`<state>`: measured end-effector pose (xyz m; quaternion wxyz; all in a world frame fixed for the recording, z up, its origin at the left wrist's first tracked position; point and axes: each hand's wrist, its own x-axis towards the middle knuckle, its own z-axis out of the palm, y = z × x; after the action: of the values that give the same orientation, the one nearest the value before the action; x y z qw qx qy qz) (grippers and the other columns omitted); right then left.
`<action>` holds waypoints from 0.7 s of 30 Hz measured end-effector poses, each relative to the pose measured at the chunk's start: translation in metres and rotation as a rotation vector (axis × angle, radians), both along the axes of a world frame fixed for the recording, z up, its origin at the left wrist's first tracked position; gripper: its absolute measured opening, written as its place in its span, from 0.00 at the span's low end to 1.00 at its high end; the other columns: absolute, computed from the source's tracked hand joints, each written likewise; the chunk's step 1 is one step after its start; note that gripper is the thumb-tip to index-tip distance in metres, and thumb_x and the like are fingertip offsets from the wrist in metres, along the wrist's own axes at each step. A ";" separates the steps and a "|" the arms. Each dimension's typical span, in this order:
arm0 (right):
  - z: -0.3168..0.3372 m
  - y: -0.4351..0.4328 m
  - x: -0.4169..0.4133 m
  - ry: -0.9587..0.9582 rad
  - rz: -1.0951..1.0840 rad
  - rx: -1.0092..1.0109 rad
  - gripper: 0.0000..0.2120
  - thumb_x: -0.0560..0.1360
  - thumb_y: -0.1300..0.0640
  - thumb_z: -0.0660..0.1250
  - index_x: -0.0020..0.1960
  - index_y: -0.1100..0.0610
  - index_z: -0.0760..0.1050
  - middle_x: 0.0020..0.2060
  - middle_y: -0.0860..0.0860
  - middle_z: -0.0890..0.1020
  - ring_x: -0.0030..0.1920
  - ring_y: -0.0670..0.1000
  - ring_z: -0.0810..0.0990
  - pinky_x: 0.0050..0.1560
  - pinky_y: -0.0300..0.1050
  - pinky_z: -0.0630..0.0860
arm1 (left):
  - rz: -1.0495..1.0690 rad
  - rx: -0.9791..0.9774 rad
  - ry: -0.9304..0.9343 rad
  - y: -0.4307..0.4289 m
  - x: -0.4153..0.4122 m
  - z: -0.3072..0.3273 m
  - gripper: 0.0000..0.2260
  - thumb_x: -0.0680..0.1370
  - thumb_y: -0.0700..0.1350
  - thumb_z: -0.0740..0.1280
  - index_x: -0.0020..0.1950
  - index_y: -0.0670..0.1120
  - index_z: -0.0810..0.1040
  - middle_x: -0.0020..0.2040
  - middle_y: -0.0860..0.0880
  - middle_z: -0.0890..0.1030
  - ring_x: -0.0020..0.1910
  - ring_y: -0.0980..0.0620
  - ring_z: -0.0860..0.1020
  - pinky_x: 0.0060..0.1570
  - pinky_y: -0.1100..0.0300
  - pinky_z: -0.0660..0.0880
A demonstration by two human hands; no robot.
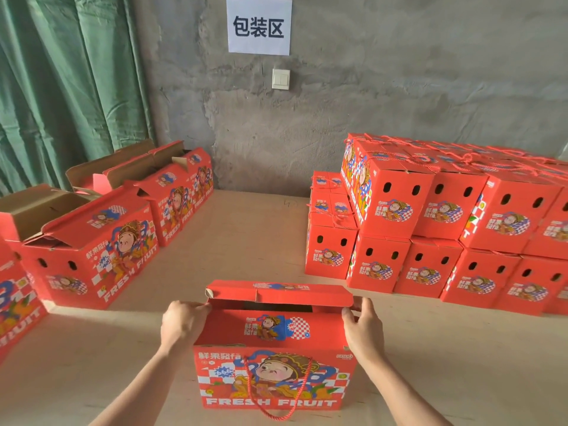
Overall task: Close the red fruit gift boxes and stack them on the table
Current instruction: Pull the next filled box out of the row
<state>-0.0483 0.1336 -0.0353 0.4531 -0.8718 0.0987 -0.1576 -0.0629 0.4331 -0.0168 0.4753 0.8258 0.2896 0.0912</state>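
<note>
A red fruit gift box point(273, 358) printed "FRESH FRUIT" stands on the wooden table point(239, 241) right in front of me, its red rope handle hanging down the near face. Its far lid flap point(278, 292) is folded partway over the top, leaving a dark gap beneath. My left hand point(181, 321) grips the box's top left end, fingers curled at the flap's corner. My right hand point(362, 327) grips the top right end, thumb on the near panel. At right stands a two-layer stack of closed red boxes point(436, 229).
Several open red boxes point(92, 241) with raised cardboard flaps line the table's left side. A green curtain point(61, 87) hangs at back left. On the grey concrete wall are a paper sign point(259, 25) and a light switch point(281, 79).
</note>
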 end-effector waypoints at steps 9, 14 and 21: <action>0.001 -0.005 -0.001 -0.034 0.297 -0.107 0.26 0.75 0.73 0.55 0.66 0.51 0.71 0.73 0.48 0.65 0.73 0.46 0.62 0.64 0.25 0.58 | -0.088 0.178 -0.264 -0.020 -0.012 -0.009 0.29 0.74 0.36 0.65 0.74 0.45 0.63 0.64 0.41 0.74 0.63 0.42 0.71 0.62 0.48 0.68; -0.001 -0.016 0.000 0.023 0.462 -0.154 0.23 0.78 0.61 0.61 0.71 0.47 0.66 0.76 0.46 0.56 0.70 0.37 0.54 0.67 0.33 0.56 | -0.359 0.356 -0.309 -0.017 -0.017 -0.017 0.27 0.72 0.45 0.73 0.70 0.44 0.71 0.69 0.47 0.70 0.67 0.47 0.68 0.66 0.55 0.65; 0.018 -0.028 0.031 0.221 0.648 -0.417 0.25 0.76 0.35 0.56 0.71 0.30 0.54 0.76 0.38 0.44 0.76 0.44 0.47 0.73 0.57 0.56 | -0.079 0.094 -0.373 -0.013 -0.009 -0.020 0.13 0.74 0.44 0.72 0.58 0.48 0.81 0.61 0.50 0.80 0.48 0.57 0.77 0.43 0.67 0.72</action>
<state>-0.0169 0.1055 -0.0173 0.2795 -0.9428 -0.1673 0.0714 -0.0717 0.4200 -0.0371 0.4848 0.8266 0.1590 0.2373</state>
